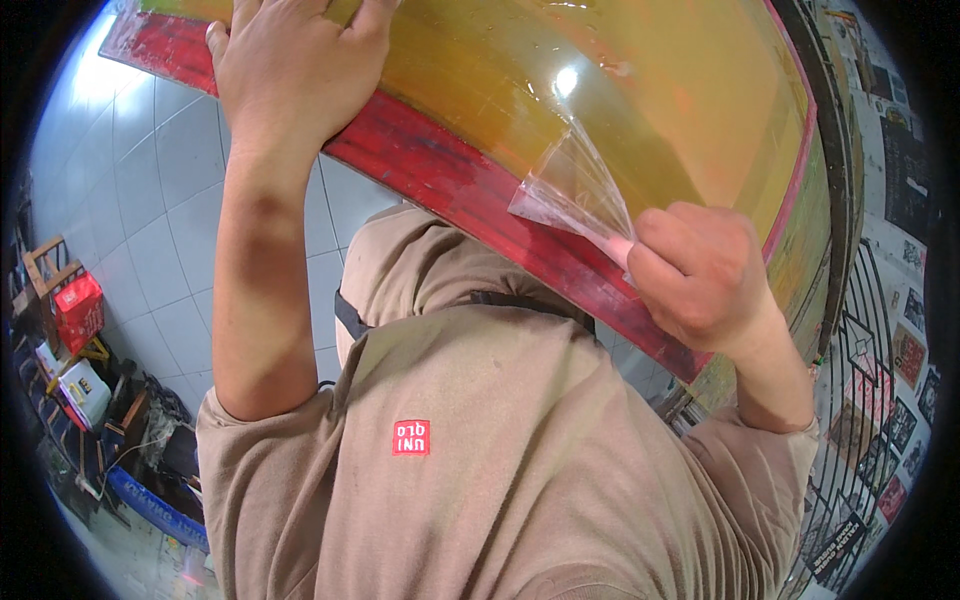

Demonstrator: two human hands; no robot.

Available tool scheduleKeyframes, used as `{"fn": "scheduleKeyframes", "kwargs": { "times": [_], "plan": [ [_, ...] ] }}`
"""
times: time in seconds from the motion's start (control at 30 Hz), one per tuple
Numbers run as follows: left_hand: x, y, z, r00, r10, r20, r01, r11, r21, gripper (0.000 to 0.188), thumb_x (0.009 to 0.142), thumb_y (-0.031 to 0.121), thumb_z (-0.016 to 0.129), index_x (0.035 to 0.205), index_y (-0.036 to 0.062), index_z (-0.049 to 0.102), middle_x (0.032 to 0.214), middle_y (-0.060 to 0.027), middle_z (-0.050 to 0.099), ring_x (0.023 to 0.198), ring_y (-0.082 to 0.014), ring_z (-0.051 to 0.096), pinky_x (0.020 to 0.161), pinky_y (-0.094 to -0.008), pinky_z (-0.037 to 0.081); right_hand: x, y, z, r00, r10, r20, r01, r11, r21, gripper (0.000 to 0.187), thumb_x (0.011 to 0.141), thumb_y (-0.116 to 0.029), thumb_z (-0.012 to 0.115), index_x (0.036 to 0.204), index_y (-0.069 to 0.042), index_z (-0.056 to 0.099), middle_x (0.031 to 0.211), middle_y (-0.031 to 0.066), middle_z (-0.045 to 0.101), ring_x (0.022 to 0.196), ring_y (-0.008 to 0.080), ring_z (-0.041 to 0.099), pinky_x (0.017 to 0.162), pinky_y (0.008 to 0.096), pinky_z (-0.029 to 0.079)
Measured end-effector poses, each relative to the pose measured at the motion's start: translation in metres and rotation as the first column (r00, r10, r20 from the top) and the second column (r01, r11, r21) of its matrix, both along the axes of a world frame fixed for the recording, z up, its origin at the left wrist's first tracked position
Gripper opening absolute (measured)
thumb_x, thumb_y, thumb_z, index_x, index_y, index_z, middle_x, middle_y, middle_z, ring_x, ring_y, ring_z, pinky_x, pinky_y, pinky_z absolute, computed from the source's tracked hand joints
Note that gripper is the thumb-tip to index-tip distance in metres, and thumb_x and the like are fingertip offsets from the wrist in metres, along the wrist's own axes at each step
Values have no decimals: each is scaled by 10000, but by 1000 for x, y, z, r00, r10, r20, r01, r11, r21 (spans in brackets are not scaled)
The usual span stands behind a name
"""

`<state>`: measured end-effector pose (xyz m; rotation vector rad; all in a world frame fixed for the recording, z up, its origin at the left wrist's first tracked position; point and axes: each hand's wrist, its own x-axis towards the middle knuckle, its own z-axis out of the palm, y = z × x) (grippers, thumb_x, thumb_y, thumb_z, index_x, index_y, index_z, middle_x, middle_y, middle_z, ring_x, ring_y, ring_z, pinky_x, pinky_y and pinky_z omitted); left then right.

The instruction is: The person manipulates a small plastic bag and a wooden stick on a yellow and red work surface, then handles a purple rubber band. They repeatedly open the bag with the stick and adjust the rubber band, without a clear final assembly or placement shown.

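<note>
A screen-printing frame with red edges (440,175) and a shiny yellow-olive face (480,70) lies tilted across the top, close against my body. My left hand (295,75) rests on its near left part, palm down with fingers spread; the top of the picture cuts off some fingertips. At the near right, my right hand (697,270) is closed in a fist around the end of a clear plastic film (575,185). Creased and fanned out, the film stretches from the fist up and left over the red edge to the yellow face. Small wet-looking marks and a bright reflection show there.
White floor tiles (165,200) lie left of the frame. A red bag (78,310), a wooden stand and assorted clutter are at the far left, with a blue band-like object (155,505) below. A black wire rack (855,400) and a picture-covered wall (905,330) are on the right.
</note>
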<state>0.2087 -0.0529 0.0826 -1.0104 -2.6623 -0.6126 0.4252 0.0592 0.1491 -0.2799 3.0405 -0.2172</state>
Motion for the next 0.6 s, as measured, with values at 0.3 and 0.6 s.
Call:
{"fn": "scheduleKeyframes", "kwargs": {
  "times": [0.3, 0.6],
  "plan": [
    [-3, -1, -5, 1000, -4, -12, 4, 1000, 1, 445, 874, 337, 568, 1268, 129, 580, 1412, -227, 405, 1362, -387, 291, 1118, -521, 182, 5, -1, -3, 1000, -13, -7, 13, 1000, -10, 76, 730, -147, 616, 764, -95, 572, 734, 13, 496, 558, 162, 484, 403, 302, 366],
    [-1, 0, -1, 1000, -13, -6, 13, 1000, 16, 445, 870, 335, 577, 1265, 130, 583, 1409, -227, 409, 1356, -392, 299, 1117, -517, 187, 11, -2, 2, 999, -32, -6, 32, 999, -11, 77, 734, -141, 621, 750, -94, 562, 729, 13, 493, 555, 160, 480, 407, 299, 362]
  ]
}}
